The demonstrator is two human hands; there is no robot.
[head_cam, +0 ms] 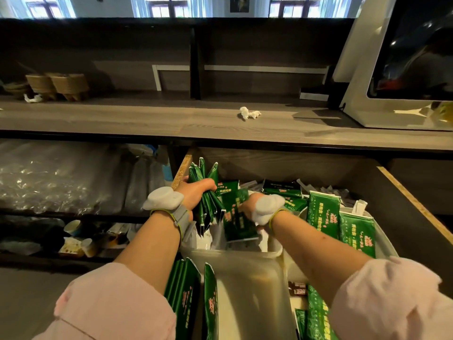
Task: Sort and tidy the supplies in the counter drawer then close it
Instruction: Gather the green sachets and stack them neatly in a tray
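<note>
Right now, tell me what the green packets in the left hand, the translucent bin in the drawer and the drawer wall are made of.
Green packets in the left hand: likely glossy plastic film or foil; they catch highlights and crease sharply.
Translucent bin: frosted plastic with a rounded, moulded rim.
Drawer wall: particleboard under dark wood-grain laminate; the cut edge shows speckled chips.

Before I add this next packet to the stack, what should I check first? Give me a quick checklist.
1. Left hand grips the bundle of green packets: ok.
2. Right hand holds the single green packet: ok.
3. Bundle squared up: not ok, its tops splay apart.
4. Loose packets on the right sorted: not ok, they lie piled at angles.
5. Clear bin has room: ok, bare floor shows.
6. Drawer ready to close: not ok, both hands are inside.
</note>
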